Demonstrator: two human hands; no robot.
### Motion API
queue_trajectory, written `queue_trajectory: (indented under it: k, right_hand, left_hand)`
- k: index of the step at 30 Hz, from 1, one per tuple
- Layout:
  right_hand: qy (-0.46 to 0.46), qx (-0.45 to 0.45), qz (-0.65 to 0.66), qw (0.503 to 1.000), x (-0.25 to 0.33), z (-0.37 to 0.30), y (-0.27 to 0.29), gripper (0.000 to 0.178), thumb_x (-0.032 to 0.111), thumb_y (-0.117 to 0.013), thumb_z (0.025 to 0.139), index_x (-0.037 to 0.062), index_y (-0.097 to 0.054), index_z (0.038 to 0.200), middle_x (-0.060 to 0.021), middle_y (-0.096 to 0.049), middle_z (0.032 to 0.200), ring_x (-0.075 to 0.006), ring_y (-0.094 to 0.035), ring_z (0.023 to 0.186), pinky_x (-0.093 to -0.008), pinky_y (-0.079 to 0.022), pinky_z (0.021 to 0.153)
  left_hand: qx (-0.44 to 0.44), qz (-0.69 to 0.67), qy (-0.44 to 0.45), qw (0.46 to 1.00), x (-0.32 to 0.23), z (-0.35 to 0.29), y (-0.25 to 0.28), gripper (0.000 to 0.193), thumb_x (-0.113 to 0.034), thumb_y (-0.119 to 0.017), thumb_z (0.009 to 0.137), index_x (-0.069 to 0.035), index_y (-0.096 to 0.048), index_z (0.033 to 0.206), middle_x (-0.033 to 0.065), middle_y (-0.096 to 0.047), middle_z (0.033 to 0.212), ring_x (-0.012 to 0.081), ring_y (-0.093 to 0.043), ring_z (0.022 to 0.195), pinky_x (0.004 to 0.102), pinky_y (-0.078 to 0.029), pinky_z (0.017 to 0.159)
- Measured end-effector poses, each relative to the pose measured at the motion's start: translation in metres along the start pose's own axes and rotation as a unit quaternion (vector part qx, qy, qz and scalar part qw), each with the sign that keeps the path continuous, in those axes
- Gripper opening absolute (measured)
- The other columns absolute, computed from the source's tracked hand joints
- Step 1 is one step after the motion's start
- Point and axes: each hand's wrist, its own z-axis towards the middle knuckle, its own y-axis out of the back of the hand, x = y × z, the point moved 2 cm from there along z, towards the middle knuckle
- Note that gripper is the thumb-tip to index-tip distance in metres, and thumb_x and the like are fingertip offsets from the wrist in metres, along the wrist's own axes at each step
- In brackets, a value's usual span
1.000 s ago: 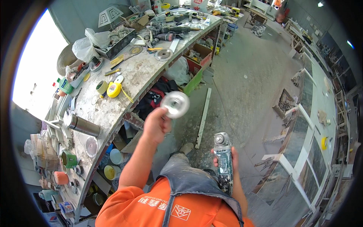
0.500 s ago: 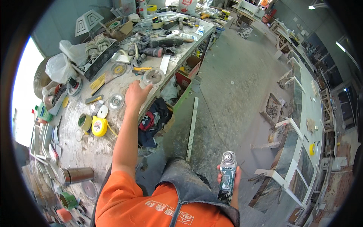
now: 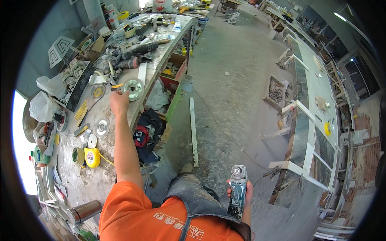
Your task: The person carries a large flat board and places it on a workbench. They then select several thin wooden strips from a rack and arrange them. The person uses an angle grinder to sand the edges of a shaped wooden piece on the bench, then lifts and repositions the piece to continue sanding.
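My left hand (image 3: 119,103) reaches over the workbench, thumb and fingers closed at the near left edge of a round metal grinder disc (image 3: 133,88). The disc looks slightly tipped, with a bright face and a hole at its centre. Low in the picture, my right hand (image 3: 249,193) is wrapped round the body of a teal angle grinder (image 3: 237,192). The grinder's silver head points away from me, its bare spindle facing up. Nearest the left hand lie a yellow-handled tool (image 3: 117,86), partly covered by the fingers, and another clear-rimmed disc (image 3: 101,127).
A yellow tape measure (image 3: 92,158), a steel flask (image 3: 85,211) and power tools (image 3: 129,63) crowd the workbench (image 3: 105,176). Boxes (image 3: 175,88) and dark clothes (image 3: 149,134) sit beneath its edge. A long white strip (image 3: 193,132) lies on the floor. Framed panels (image 3: 299,152) stand right.
My view has turned, shifting the bench leftward and down. The left hand has closed at the disc's edge, and the disc has tipped. The grinder stays in my right hand.
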Motion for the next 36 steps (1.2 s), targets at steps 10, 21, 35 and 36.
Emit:
queue_trajectory:
  k: [10,21,35,36]
  right_hand:
    - [0.072,0.04,0.108,0.991,-0.001,-0.098,0.047,0.08,0.06,-0.051,0.096,-0.0096,-0.049,0.137,-0.026,-0.07,0.107,-0.032,-0.073,0.083,-0.0389,-0.062,0.069]
    - [0.225,0.03,0.209,0.951,-0.003,-0.246,0.155,0.072,0.051,-0.056,0.097,-0.004,-0.045,0.141,-0.0296,-0.063,0.123,-0.0323,-0.074,0.083,-0.0405,-0.065,0.066]
    - [0.398,-0.049,0.317,0.86,0.004,-0.39,0.263,0.072,0.06,-0.052,0.096,-0.0039,-0.06,0.127,-0.0264,-0.072,0.091,-0.036,-0.073,0.076,-0.0432,-0.064,0.063]
    - [0.403,-0.047,0.308,0.861,0.009,-0.398,0.279,0.072,0.06,-0.052,0.096,-0.0039,-0.06,0.128,-0.0265,-0.072,0.091,-0.0363,-0.073,0.076,-0.0433,-0.064,0.063]
  left_hand:
    - [0.291,-0.519,0.021,0.803,-0.126,-0.192,0.018,0.01,-0.013,-0.067,0.097,-0.006,-0.06,0.096,-0.0025,-0.053,0.07,0.0068,-0.046,0.053,0.0249,-0.036,0.045]
    - [0.75,-0.403,0.068,0.521,-0.203,-0.599,0.02,0.017,-0.019,-0.077,0.091,-0.012,-0.063,0.1,0.0,-0.065,0.075,0.0079,-0.057,0.054,0.0245,-0.047,0.043]
    - [0.918,-0.14,0.027,0.369,-0.278,-0.913,-0.01,0.017,-0.017,-0.072,0.094,-0.008,-0.06,0.099,0.0002,-0.062,0.074,0.0086,-0.057,0.057,0.0252,-0.048,0.047]
    - [0.92,-0.129,0.026,0.368,-0.281,-0.933,-0.019,0.016,-0.017,-0.073,0.093,-0.008,-0.059,0.098,0.0,-0.061,0.074,0.0086,-0.057,0.057,0.0251,-0.048,0.047]
